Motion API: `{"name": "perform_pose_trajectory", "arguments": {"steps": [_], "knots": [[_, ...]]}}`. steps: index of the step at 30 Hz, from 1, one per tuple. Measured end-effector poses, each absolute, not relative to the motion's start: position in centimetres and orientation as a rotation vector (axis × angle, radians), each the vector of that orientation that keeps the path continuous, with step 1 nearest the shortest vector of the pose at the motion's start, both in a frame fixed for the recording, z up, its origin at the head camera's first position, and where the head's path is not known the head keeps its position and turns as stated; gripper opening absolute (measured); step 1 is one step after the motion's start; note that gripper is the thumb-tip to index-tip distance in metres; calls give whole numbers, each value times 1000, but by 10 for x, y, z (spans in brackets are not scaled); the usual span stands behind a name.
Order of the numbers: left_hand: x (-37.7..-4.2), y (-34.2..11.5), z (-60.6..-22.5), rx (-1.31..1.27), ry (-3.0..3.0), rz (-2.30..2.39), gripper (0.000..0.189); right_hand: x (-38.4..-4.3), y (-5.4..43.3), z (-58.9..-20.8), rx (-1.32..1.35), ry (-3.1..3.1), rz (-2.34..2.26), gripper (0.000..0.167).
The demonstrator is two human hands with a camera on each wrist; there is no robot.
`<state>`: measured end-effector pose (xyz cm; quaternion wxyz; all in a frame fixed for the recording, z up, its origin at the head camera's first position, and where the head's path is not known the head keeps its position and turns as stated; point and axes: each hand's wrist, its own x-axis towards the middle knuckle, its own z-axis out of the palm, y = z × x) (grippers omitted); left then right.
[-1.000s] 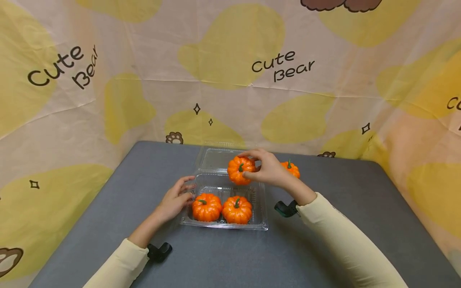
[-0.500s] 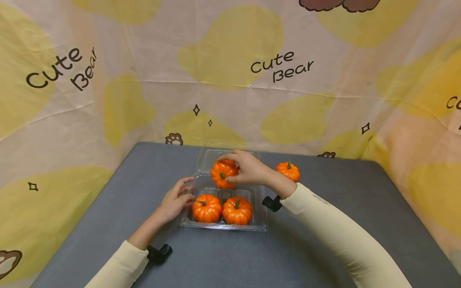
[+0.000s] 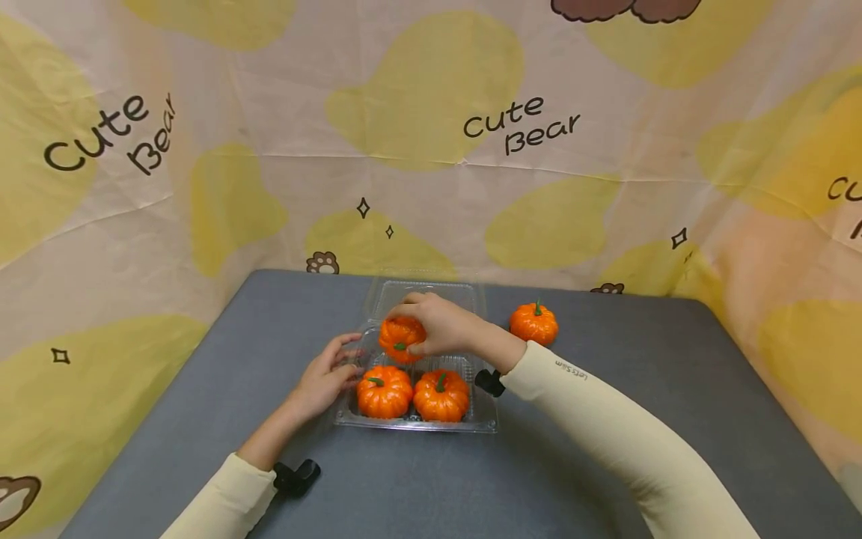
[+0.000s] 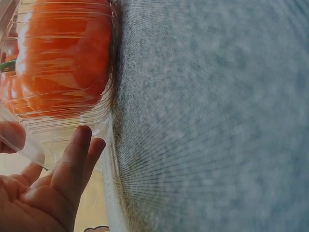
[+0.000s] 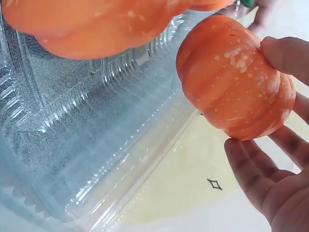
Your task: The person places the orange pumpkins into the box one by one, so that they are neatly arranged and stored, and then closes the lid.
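Note:
A clear plastic clamshell box point(image 3: 485, 419) lies with its lid point(image 3: 465, 293) folded back. In its front half sit two small orange pumpkins, a left one point(image 3: 384, 392) and a right one point(image 3: 441, 396). My right hand point(image 3: 438, 323) grips a third pumpkin point(image 3: 401, 340) above the back left part of the box; in the right wrist view, thumb and fingers hold this pumpkin point(image 5: 231, 77) from opposite sides. At the box's left rim is my left hand point(image 3: 326, 378). The left wrist view shows its thumb point(image 4: 12, 136) across the rim and its fingers point(image 4: 72, 159) at the outer wall.
Another orange pumpkin point(image 3: 534, 323) stands on the grey table point(image 3: 606, 359), right of the box. A patterned cloth point(image 3: 417, 150) rises behind the table's back edge. Black camera mounts, left point(image 3: 296, 477) and right point(image 3: 489, 382), sit at the wrists.
My right hand has carried the held pumpkin leftward and lower, over the back left part of the box. The pumpkin on the table has come into full view. My left hand stays at the rim.

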<state>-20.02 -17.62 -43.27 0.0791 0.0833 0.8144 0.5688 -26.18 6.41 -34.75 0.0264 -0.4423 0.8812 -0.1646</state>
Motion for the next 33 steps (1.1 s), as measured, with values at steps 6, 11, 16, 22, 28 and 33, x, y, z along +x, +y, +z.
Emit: {"name": "perform_pose_trajectory", "arguments": {"steps": [6, 11, 16, 22, 28, 33], "knots": [[-200, -177, -433, 258, 2427, 1710, 50, -262, 55, -351, -1390, 2733, -341, 55], [-200, -177, -431, 257, 2427, 1700, 50, -261, 50, -354, -1389, 2727, -275, 56], [-199, -177, -430, 241, 2434, 1692, 50, -261, 47, -358, -1412, 2727, -237, 56], [-198, -177, -430, 244, 2437, 1689, 49, -261, 45, -361, -1440, 2732, -222, 54], [-197, -176, -429, 249, 2439, 1680, 49, -260, 43, -364, -1448, 2720, -225, 54], [-197, -177, -429, 256, 2438, 1671, 49, -258, 41, -364, -1406, 2715, -226, 57]]}}
